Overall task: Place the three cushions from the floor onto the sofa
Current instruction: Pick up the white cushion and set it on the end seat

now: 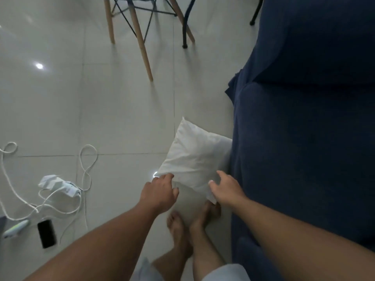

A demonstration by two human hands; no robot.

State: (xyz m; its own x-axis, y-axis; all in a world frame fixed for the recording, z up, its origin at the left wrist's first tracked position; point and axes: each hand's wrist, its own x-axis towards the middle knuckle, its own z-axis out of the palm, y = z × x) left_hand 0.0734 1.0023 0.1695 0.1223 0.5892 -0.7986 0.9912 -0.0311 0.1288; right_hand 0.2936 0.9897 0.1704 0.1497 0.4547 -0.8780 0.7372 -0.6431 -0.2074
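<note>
A white cushion [192, 157] lies on the tiled floor against the front of the dark blue sofa [304, 149], which fills the right side. My left hand [160, 191] reaches to the cushion's near left corner, fingers spread and just touching its edge. My right hand [225, 189] hovers over the near right corner, fingers apart, holding nothing. Only this one cushion is in view. My bare feet [192, 222] stand just below the cushion.
White cables [85, 169] loop across the floor at left beside crumpled paper [54, 183], a black phone [46, 233] and a small pale device [16, 230]. A chair with wooden legs [142, 41] stands at the top, with a dark metal leg [184, 27] beside it.
</note>
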